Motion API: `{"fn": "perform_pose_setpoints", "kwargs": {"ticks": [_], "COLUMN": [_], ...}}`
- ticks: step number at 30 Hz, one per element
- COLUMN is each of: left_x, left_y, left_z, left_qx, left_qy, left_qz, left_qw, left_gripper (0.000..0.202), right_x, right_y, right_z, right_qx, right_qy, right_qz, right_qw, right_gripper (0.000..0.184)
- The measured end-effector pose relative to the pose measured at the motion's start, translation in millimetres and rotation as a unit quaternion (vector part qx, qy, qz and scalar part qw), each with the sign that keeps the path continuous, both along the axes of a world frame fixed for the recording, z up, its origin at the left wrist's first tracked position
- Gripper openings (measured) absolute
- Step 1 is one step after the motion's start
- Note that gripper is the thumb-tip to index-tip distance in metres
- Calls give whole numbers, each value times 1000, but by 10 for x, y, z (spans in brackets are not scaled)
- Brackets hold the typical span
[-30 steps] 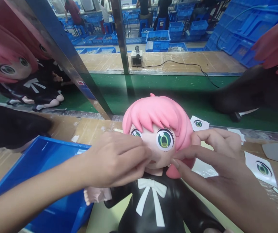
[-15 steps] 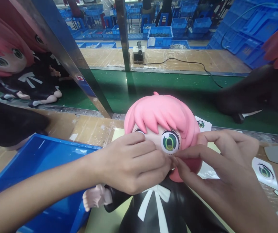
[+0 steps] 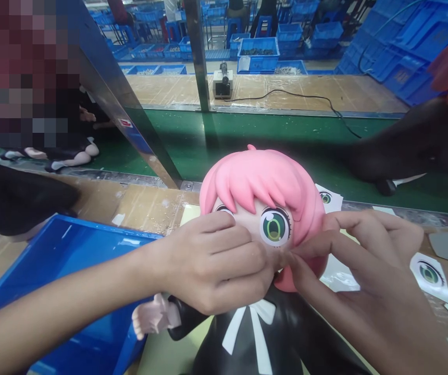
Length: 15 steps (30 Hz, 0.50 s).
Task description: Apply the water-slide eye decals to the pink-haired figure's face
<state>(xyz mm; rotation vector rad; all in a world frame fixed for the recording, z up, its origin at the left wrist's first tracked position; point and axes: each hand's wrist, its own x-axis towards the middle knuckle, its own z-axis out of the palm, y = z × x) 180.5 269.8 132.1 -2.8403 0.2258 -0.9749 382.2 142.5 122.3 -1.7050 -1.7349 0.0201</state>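
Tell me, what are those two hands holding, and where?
Both hold the doll by its face: the left hand covers the cheek and mouth, and the right hand pinches at the cheek just below the green eye.

Blue bin [image 3: 71,250] at left, green conveyor belt [image 3: 247,140], eye stickers [image 3: 429,273] at right, small machine [image 3: 223,83] on far bench

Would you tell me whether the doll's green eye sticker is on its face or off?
On: the eye sticker lies flat on the doll face.
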Motion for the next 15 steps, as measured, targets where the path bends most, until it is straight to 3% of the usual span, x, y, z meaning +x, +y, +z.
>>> {"fn": "perform_pose_setpoints", "kwargs": {"ticks": [5,10,15], "left_x": [-7,-6,25], "left_y": [12,18,-4], "left_z": [-32,-38,-46], "left_qx": [-20,-27,-25], "left_qy": [-29,-21,-16], "left_qz": [-12,-34,-27], "left_qw": [999,999,999], "left_gripper": [6,16,12], "right_x": [77,-30,-108], "right_y": [-47,-23,-2], "right_z": [-3,-74,-88], "right_qx": [-60,5,13], "right_qy": [43,64,39], "right_qz": [47,-3,5], "right_qw": [996,998,999], "right_gripper": [22,30,26]}}
